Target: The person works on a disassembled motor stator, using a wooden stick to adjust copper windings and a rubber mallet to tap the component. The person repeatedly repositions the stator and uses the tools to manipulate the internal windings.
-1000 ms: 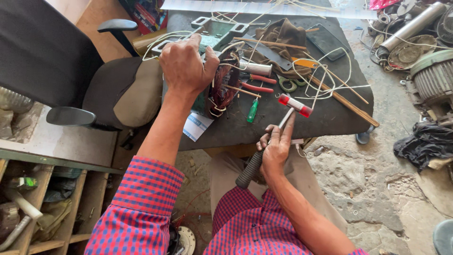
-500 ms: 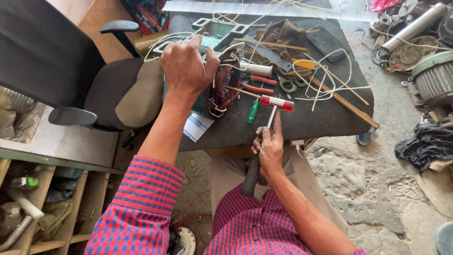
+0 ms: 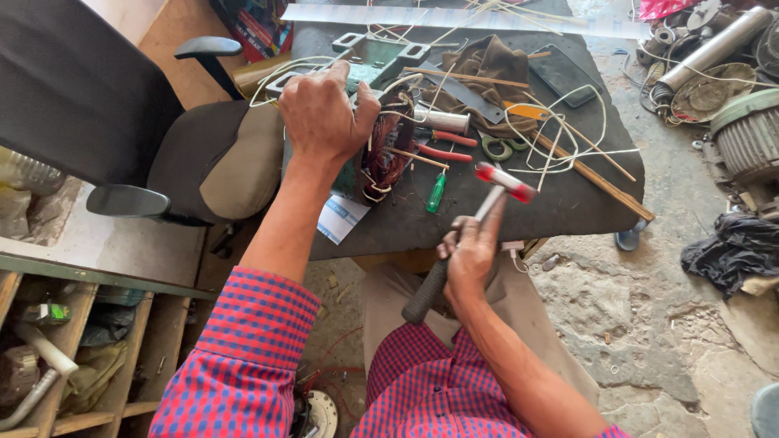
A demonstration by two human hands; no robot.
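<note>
Far left: black office chair (image 3: 97, 105) with a tan seat pad, pushed against the edge of the dark table (image 3: 552, 207). Below it, wooden shelving (image 3: 122, 341) with odd bits inside, too dim to name.

Next along, left hand (image 3: 324, 113) clamped palm-down over the top of a green motor stator (image 3: 377, 146) — fingers curled round its housing, copper windings showing on the open face toward the right. Stator sitting on the table near its left end, white wires (image 3: 560, 138) looping off behind it.

Just right of the stator: a green-handled screwdriver (image 3: 436, 193), red-handled pliers (image 3: 442, 150), a roll of green tape (image 3: 495, 148), a brown cloth (image 3: 487, 65) further back, thin wooden sticks (image 3: 592, 174) lying diagonally.

Near the table's front edge, right hand (image 3: 471, 251) closed tight round the shaft of a hammer (image 3: 487, 203) — black grip poking out below the fist, red-and-white head raised above the tabletop, right of the screwdriver and clear of the stator.

Far right: stone floor, a dark rag (image 3: 730, 251), grey motor parts (image 3: 746, 138).
</note>
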